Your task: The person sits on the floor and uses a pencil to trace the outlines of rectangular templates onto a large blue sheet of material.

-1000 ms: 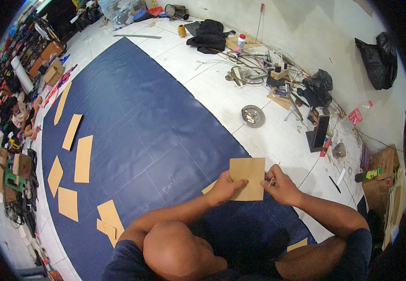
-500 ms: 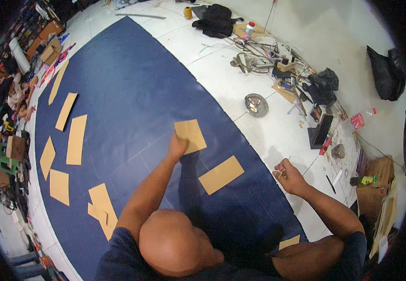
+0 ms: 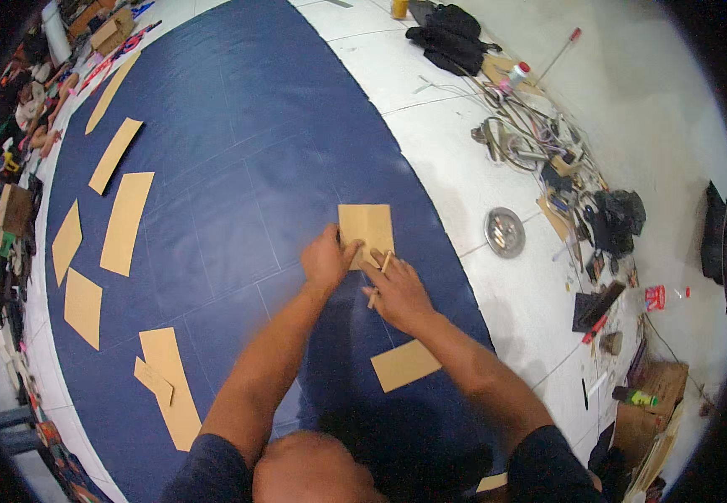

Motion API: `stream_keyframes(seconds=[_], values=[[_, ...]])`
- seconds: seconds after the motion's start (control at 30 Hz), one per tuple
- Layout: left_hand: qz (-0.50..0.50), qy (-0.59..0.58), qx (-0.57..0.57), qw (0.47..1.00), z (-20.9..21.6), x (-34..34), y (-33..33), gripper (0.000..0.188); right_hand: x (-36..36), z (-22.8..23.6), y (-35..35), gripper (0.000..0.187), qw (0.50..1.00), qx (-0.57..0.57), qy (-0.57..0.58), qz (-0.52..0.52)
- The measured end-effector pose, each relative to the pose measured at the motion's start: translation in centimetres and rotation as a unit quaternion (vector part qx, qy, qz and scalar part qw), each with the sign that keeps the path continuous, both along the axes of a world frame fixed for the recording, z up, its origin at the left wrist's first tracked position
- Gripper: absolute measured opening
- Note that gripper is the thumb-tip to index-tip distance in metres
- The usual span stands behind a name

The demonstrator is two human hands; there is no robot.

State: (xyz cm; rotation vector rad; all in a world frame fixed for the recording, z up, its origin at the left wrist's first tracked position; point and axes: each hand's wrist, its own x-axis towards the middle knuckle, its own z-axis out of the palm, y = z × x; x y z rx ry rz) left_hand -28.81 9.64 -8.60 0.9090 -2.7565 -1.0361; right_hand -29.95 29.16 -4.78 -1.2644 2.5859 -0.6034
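Note:
A large dark blue sheet (image 3: 238, 193) with thin pale lines drawn on it lies spread on the floor. Near its middle rests a tan rectangular cardboard piece (image 3: 366, 225). My left hand (image 3: 328, 260) grips this piece by its left edge, thumb on top. Against the lower right corner press the fingertips of my right hand (image 3: 401, 295), which holds a slim pale stick (image 3: 373, 298) between its fingers; its exact kind is unclear. Another cardboard rectangle (image 3: 405, 365) lies just below my right hand, partly under the forearm.
Several cardboard pieces (image 3: 127, 222) lie along the sheet's left side. On the right stand a round metal ashtray (image 3: 504, 233), tangled cables and tools (image 3: 531, 134), a clear bottle (image 3: 667, 297) and a cardboard box (image 3: 652, 401). Piled goods (image 3: 11, 210) line the left.
My right hand has come left from beyond the sheet's edge onto the cardboard piece. That piece has been turned straighter by my left hand. The view has shifted.

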Motion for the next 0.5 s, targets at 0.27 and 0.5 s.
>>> stream_keyframes(seconds=[0.27, 0.5], values=[[0.064, 0.059, -0.307, 0.948, -2.9, 0.4, -10.5, 0.053, -10.4, -5.6, -10.6, 0.049, 0.992, 0.006, 0.108, -0.057], [0.056, 0.044, -0.234, 0.97, -2.1, -1.0, -9.4, 0.059, -26.7, -5.8, -17.6, 0.04, 0.985, -0.023, 0.168, 0.018]])
